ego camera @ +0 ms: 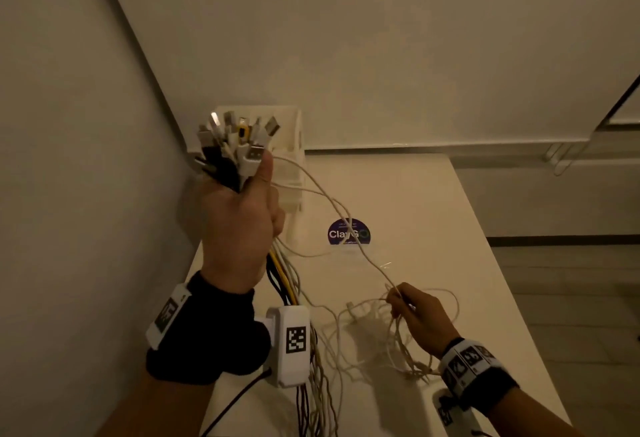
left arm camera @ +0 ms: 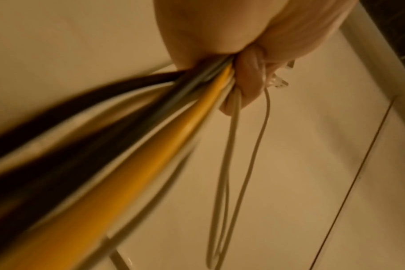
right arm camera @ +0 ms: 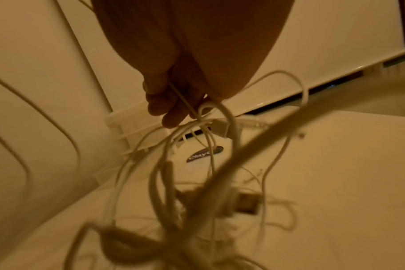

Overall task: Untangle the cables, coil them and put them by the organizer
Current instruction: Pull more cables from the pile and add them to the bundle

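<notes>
My left hand is raised in a fist and grips a thick bundle of cables, with several USB plug ends sticking up above the thumb. Black, yellow and white leads hang down from the fist past the wrist. My right hand, lower right over the table, pinches a thin white cable that runs up to the left hand. A tangle of white cables lies under and around the right hand. The white slotted organizer stands at the table's back left corner, behind the bundle.
The white table carries a dark round sticker near its middle. A wall runs close along the left side. The table's right edge drops to a tiled floor. A black lead hangs off the front edge.
</notes>
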`<state>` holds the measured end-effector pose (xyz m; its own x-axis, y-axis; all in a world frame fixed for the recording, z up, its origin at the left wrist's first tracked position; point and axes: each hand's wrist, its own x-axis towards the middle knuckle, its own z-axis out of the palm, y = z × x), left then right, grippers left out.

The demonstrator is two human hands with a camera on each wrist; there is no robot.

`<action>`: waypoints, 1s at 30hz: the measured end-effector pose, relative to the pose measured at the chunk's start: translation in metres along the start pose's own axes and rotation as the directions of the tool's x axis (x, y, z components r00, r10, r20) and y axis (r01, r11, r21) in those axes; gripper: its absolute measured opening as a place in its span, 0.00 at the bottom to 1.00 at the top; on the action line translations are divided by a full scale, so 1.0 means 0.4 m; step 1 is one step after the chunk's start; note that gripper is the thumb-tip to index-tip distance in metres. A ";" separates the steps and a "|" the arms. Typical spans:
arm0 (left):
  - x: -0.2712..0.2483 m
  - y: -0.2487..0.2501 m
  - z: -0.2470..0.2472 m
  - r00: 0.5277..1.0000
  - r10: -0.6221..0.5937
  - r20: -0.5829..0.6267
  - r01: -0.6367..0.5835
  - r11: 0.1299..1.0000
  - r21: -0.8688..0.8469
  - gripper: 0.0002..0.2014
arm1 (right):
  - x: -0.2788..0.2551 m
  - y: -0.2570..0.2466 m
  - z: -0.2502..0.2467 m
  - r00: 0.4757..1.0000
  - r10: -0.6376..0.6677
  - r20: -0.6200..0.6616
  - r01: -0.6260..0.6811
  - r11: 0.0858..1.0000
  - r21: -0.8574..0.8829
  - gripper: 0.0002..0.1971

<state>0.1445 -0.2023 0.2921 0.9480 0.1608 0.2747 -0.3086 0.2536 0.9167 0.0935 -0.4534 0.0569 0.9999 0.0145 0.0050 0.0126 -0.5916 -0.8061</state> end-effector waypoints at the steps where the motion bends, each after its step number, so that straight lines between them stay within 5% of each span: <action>1: 0.007 0.007 -0.014 0.999 0.015 -0.038 -0.016 0.999 -0.030 0.20 | -0.003 0.014 -0.002 1.000 0.017 -0.005 -0.017 1.000 -0.017 0.08; 5: 0.030 -0.018 -0.053 0.983 0.015 -0.186 -0.018 1.000 -0.018 0.15 | -0.001 0.040 -0.016 0.998 0.058 -0.007 -0.058 0.997 -0.055 0.10; 9: 0.016 -0.074 -0.062 0.967 0.062 -0.249 -0.003 0.972 0.233 0.08 | 0.022 -0.007 -0.029 0.999 0.010 -0.038 -0.011 1.000 -0.027 0.09; 13: -0.018 -0.089 -0.016 0.989 0.135 -0.053 -0.106 0.921 0.376 0.10 | 0.042 -0.062 -0.056 0.996 -0.042 -0.079 0.045 0.999 0.030 0.07; 15: -0.044 -0.107 0.020 0.984 0.034 0.172 -0.110 0.884 0.454 0.09 | 0.047 -0.098 -0.083 0.998 -0.026 -0.056 0.033 0.992 0.119 0.08; 18: -0.071 -0.173 0.060 0.907 -0.196 0.374 -0.098 0.764 0.638 0.06 | 0.050 -0.171 -0.126 0.998 -0.068 -0.012 0.069 0.976 0.206 0.08; 22: -0.095 -0.224 0.119 0.847 -0.296 0.442 -0.104 0.723 0.683 0.04 | 0.066 -0.239 -0.169 0.990 -0.127 -0.066 0.140 0.959 0.247 0.09; 30: -0.067 -0.182 0.125 0.928 -0.106 0.358 -0.130 0.807 0.576 0.07 | 0.052 -0.224 -0.129 0.974 -0.207 -0.089 0.222 0.947 0.231 0.08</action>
<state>0.1457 -0.2729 0.2326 0.9402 -0.2189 0.2611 -0.3272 -0.3661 0.8712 0.1137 -0.4418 0.1599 0.9724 0.0645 0.2242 0.2319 -0.3710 -0.8992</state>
